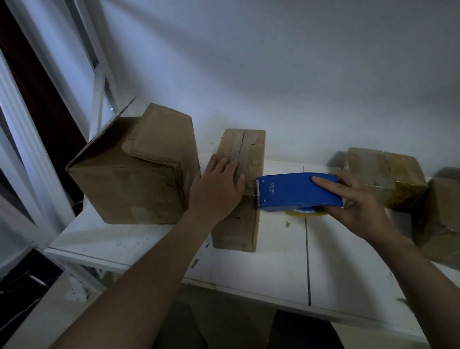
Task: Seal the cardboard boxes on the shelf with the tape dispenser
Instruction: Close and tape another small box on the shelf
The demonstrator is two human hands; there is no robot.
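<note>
Head view, dim light: left hand lies flat with straight fingers on top of the narrow cardboard box at the middle of the white shelf, pressing its flaps near the centre seam; right hand grasps the blue tape dispenser, index finger stretched along its top, other fingers wrapped under the body; dispenser's toothed end sits at the box's right top edge, probably touching it, though the contact is too dark to confirm; a yellowish tape roll peeks out beneath the dispenser; larger box stands just left of the narrow one, one flap raised; taped box further right on the shelf, another box at the right edge; pale wall behind; white window frame at left.
</note>
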